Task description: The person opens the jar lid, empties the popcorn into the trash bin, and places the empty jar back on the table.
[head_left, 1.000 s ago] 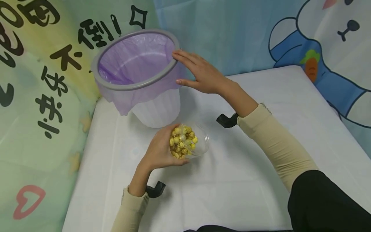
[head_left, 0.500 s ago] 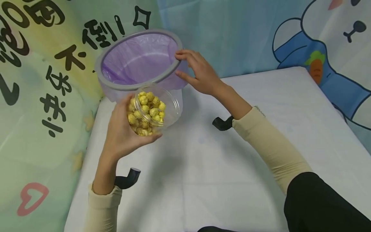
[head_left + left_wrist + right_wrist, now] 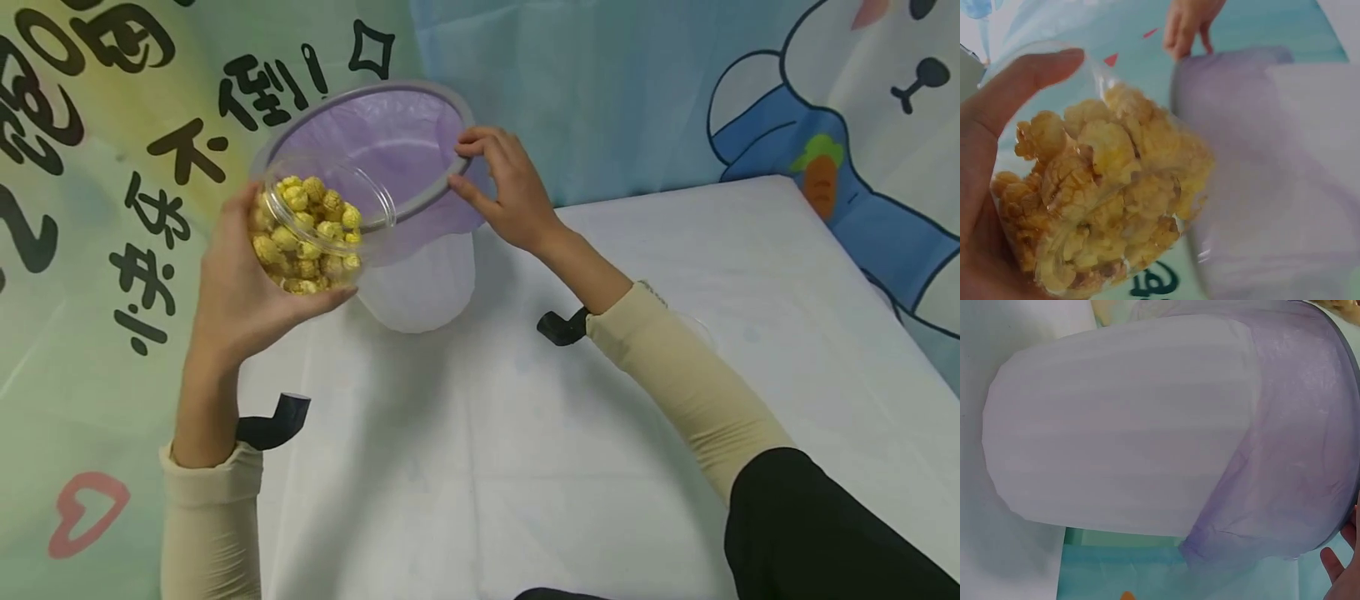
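Observation:
In the head view my left hand (image 3: 236, 292) grips a clear plastic tub of yellow popcorn (image 3: 307, 237), fingers behind it and thumb below. The tub is tilted, its mouth towards the upper right, overlapping the near left rim of a white trash bin (image 3: 420, 287). Popcorn fills its lower part, close up in the left wrist view (image 3: 1104, 181). A purple bag (image 3: 367, 150) lines the bin and folds over its grey rim. My right hand (image 3: 513, 192) holds the rim on the right side, fingertips over it and thumb against its near side.
The bin stands on a white-covered table (image 3: 585, 467) against printed curtains (image 3: 562, 92). A faint clear round edge (image 3: 697, 327) shows on the table beside the right sleeve (image 3: 690, 383). Black wrist mounts (image 3: 273, 423) stick out from both sleeves.
My left hand has carried the popcorn tub up and left, from in front of the bin to its left rim. My right hand stays at the rim, its fingers more bent now.

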### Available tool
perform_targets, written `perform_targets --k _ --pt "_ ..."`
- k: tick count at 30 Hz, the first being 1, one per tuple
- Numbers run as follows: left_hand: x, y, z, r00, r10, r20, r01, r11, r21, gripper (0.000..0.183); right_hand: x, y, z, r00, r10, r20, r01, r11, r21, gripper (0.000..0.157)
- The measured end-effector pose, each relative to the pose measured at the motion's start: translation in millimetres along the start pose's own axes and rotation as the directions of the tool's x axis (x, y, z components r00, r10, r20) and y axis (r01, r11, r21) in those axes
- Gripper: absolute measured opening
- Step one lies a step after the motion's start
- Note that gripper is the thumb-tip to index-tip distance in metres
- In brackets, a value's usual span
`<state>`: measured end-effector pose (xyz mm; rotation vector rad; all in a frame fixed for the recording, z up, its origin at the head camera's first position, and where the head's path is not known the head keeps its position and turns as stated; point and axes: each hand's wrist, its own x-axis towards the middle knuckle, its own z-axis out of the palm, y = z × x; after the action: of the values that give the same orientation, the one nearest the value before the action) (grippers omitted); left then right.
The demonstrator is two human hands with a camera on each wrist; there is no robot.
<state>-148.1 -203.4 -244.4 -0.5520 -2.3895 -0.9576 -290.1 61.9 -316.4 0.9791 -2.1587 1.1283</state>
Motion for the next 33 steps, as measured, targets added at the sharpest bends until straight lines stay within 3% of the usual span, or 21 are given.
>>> perform_targets --k 6,12,17,23,33 --pt "30.1 -2.1 -24.3 0.994 -0.090 -0.056 0.096 0.988 0.124 0.105 -5.3 4.9 2.3 0.999 0.006 -0.033 -0.005 1.000 0.020 0.032" --pt "67.0 -23.7 -32.5 0.989 -0.134 -0.070 0.145 0.971 0.189 0.105 -8.6 6.6 3.0 0.998 0.012 -0.066 -0.010 0.999 0.033 0.033" --pt "87.5 -46.4 -26.9 0.994 -0.058 -0.092 0.079 0.967 0.240 0.104 -9.4 7.7 5.0 0.996 0.015 -0.087 -0.009 0.997 0.072 0.035" --pt "98.0 -67.8 -14.0 0.993 0.032 -0.114 0.010 0.935 0.355 0.101 -8.8 8.1 7.0 0.995 0.001 -0.104 0.009 0.996 0.089 0.036" --pt "107.1 -78.3 -10.5 0.997 0.077 0.026 -0.080 0.874 0.479 0.100 -5.1 4.9 7.1 0.994 0.007 -0.106 0.007 0.992 0.127 0.034"
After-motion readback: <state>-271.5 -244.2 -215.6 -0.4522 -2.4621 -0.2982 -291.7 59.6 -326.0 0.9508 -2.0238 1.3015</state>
